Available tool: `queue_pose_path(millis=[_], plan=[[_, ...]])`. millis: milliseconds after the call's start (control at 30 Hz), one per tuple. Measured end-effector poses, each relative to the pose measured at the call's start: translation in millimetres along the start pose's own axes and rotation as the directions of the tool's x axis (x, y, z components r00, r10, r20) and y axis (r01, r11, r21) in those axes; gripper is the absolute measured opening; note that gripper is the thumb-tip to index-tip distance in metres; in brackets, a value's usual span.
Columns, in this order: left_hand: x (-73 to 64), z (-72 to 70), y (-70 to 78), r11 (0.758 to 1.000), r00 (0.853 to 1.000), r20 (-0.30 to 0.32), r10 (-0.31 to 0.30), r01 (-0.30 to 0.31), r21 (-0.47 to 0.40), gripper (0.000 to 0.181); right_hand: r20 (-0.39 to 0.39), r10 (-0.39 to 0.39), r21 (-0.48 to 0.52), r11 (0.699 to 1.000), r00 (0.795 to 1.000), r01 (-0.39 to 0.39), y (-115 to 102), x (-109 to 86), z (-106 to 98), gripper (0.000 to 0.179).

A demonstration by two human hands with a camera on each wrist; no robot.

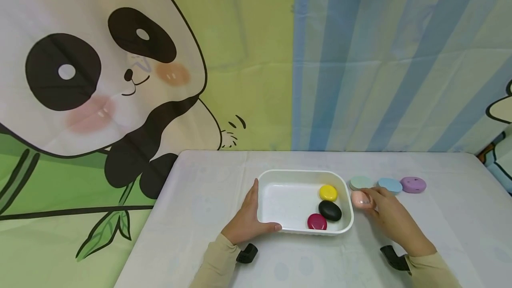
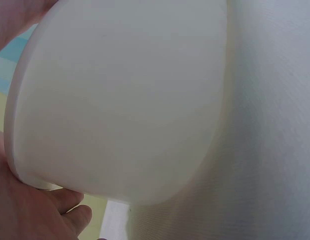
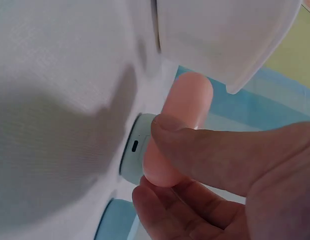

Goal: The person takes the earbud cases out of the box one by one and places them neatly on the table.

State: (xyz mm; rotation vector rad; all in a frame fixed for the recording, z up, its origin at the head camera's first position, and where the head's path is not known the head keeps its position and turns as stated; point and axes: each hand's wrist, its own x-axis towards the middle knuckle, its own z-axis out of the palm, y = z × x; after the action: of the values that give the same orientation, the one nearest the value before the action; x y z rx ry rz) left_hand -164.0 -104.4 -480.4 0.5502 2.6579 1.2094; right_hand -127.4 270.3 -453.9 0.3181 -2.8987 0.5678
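My left hand point(image 1: 253, 219) grips the left end of a white plastic tray point(image 1: 266, 170), thumb at the front edge and fingers along the left side. In the left wrist view the tray's outer wall point(image 2: 130, 100) fills most of the frame. Inside the tray's right half lie yellow point(image 1: 328, 193), black point(image 1: 330, 211) and dark red point(image 1: 317, 222) rounded pieces. My right hand point(image 1: 390, 212) pinches a smooth pink pebble-shaped piece point(image 3: 187, 100) between thumb and fingers, just outside the tray's right end. The right wrist view shows it held up off the tabletop.
Behind my right hand, a mint green piece point(image 1: 360, 182), a light blue piece point(image 1: 390, 185) and a purple piece point(image 1: 414, 185) stand in a row. The mint one has a small dark slot in its side. A white cloth point(image 1: 208, 190) covers the table; printed curtains point(image 1: 248, 57) hang behind.
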Motion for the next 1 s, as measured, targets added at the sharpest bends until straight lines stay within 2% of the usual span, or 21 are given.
queue_pose_path(millis=[467, 767, 1000], plan=[[-1.2, -2.5, 3.4, 1.0, 1.0, 0.013, -0.011, 0.011, -0.022, 0.129, 0.066, 0.057, 0.041, 0.997, 0.996, -0.06, 12, 0.0, 12, 0.047], [-0.9, -1.3, 1.5, 1.0, 1.0, 0.012, 0.0, 0.0, -0.025, 0.131, 0.036, 0.02, 0.068, 0.997, 0.999, -0.022, 14, -0.1, 12, 0.05], [-0.9, -2.8, 3.5, 1.0, 1.0, 0.015, 0.0, 0.001, -0.03, 0.129, 0.025, 0.0, 0.049, 0.999, 1.0, -0.001, 7, -0.3, 1, 0.051]])
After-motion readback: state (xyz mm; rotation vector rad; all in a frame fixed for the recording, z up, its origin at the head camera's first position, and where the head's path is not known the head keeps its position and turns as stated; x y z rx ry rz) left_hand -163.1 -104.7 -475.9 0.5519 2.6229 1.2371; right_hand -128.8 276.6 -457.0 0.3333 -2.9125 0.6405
